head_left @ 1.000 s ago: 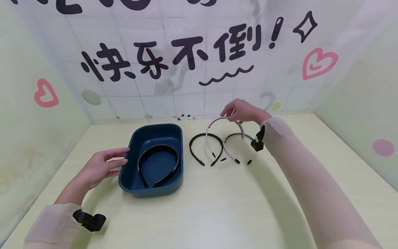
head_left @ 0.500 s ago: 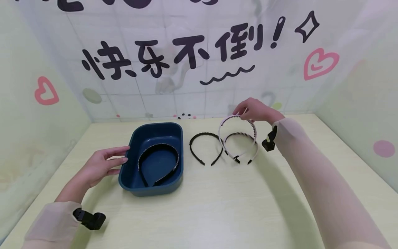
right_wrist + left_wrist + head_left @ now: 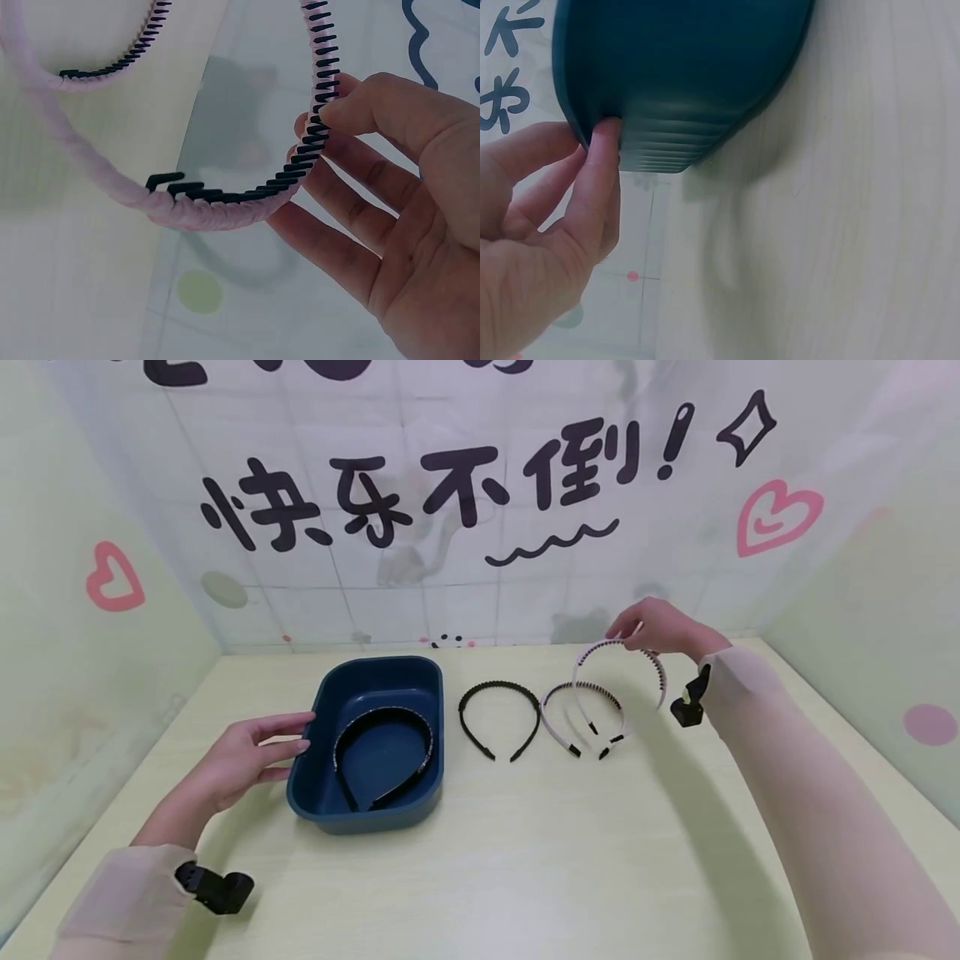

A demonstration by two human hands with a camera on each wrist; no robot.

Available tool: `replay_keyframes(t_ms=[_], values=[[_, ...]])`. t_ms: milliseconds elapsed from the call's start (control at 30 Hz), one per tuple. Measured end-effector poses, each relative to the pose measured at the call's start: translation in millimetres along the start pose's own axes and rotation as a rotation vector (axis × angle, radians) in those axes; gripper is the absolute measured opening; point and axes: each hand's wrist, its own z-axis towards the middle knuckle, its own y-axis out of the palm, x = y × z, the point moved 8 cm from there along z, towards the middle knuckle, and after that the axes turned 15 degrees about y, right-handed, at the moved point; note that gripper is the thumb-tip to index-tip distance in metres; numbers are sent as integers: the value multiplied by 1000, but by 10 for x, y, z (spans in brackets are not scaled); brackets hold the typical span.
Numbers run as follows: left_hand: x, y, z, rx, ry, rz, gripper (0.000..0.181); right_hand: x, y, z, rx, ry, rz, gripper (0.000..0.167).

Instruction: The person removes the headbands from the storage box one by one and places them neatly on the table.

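Observation:
My right hand (image 3: 660, 628) pinches a pale pink headband (image 3: 217, 214) with black inner teeth at the top of its arch, thumb against the fingers. Held upright, this headband hangs over the table's back right, its ends pointing down. Partly behind it in the head view, a similar pale pink headband (image 3: 553, 729) lies on the table. Left of that lies a black headband (image 3: 462, 710). My left hand (image 3: 238, 758) grips the left rim of a dark blue plastic basin (image 3: 682, 67), thumb on one side of the wall and fingers on the other. Inside the basin lies a black headband with a speckled edge (image 3: 429, 752).
The light wood table (image 3: 495, 877) ends at a printed backdrop (image 3: 450, 602) behind, with side panels at left and right. Black cameras are strapped to both wrists. The table surface stretches in front of the basin and headbands.
My right hand has moved to the right with the pink headband, away from over the black headband and past the pink one lying down. The left hand and basin stay put.

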Motion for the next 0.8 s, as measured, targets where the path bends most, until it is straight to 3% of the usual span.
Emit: replay_keyframes(t_ms=[800], values=[[-3,2,10,-11,-14,19,60,475,104,-15,-49,91,-17,26]])
